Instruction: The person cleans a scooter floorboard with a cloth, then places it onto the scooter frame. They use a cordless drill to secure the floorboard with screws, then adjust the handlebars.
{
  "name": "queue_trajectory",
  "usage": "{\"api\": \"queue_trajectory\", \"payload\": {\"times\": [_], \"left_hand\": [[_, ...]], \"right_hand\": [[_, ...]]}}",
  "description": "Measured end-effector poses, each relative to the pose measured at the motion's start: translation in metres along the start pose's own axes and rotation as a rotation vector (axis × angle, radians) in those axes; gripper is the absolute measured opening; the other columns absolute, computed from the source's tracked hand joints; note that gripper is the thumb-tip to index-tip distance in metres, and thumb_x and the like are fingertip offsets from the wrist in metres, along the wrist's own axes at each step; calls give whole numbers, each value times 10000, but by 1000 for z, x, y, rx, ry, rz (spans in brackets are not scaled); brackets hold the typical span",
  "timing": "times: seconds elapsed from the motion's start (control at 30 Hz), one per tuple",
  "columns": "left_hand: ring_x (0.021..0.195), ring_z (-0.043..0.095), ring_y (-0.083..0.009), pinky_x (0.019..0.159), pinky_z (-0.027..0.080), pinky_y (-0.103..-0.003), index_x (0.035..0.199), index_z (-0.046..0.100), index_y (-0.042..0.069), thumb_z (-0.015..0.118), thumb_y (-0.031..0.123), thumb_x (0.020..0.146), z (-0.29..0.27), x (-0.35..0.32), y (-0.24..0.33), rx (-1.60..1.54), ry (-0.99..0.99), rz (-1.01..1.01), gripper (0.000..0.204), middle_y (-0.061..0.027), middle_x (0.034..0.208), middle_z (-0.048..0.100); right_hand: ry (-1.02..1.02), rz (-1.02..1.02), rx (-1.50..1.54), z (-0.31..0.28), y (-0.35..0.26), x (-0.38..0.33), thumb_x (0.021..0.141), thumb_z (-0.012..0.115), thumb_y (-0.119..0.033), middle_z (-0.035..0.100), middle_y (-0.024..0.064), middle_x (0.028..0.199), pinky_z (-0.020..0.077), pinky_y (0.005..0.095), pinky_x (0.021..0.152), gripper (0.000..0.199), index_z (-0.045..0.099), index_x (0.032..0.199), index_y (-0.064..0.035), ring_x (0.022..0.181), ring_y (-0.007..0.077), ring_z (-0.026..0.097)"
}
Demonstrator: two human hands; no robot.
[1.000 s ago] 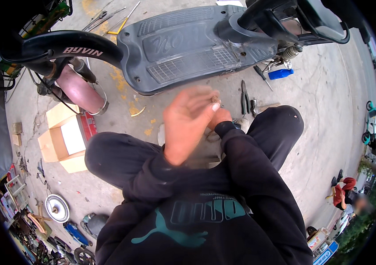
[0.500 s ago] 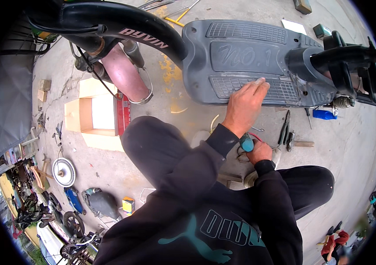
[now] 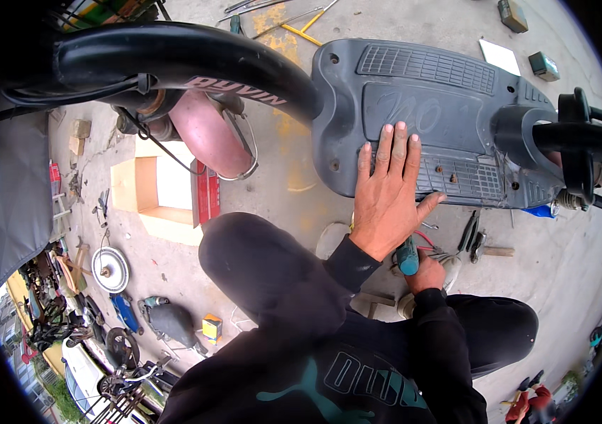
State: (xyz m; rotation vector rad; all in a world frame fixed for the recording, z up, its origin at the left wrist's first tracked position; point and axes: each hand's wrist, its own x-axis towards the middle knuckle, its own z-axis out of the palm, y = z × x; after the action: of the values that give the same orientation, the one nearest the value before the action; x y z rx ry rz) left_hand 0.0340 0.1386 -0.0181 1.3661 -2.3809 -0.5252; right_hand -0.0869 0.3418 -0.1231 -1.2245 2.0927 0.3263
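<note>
My left hand [image 3: 388,194] lies flat with fingers spread on the dark grey footboard [image 3: 357,166] of a scooter, its thumb along the near edge. Just right of it, a few small brown pieces that look like rusty bolts [image 3: 439,169] rest on the grid tread. Below the board, my right hand [image 3: 428,273] is closed around a teal power tool [image 3: 407,256] with a rounded end. The tool's front is hidden beneath the board and my left wrist. A black curved frame tube [image 3: 188,60] meets the board's left end.
Pliers [image 3: 468,232] and a hammer [image 3: 488,250] lie near my right knee. A pink front fender [image 3: 205,134] hangs beside an open cardboard box [image 3: 147,185]. A wheel hub [image 3: 110,270], a black seat [image 3: 172,322] and a yellow box [image 3: 212,329] are on the left floor.
My left hand has gone from bunched fingers to flat and spread on the board. Small brown pieces now show on the tread. The scooter sits lower and further right in view.
</note>
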Motion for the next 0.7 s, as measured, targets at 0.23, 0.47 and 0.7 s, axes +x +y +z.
{"api": "queue_trajectory", "payload": {"times": [0.23,0.47,0.7], "left_hand": [[1449,244,-390,1134,245,-524,1420,405,-43,690,479,841,-5,34,-12,-41,-67,18,830,-261,1545,285],[1452,209,-435,1141,237,-534,1458,357,-44,635,556,857,-8,98,-43,85,-48,20,894,-303,1549,234],[1451,207,-456,1096,273,-579,1508,294,-1,633,575,846,-2,107,-42,97,-152,-32,941,-299,1560,214]], "right_hand": [[11,33,92,9,7,3,791,657,-310,702,188,810,538,496,708,382,631,1120,-119,782,391,684],[17,-48,86,12,14,6,766,679,-281,698,179,832,539,486,670,394,636,1105,-84,762,381,684],[45,33,242,9,14,4,761,703,-229,686,197,892,536,485,708,307,652,1011,-59,798,410,668]]}}
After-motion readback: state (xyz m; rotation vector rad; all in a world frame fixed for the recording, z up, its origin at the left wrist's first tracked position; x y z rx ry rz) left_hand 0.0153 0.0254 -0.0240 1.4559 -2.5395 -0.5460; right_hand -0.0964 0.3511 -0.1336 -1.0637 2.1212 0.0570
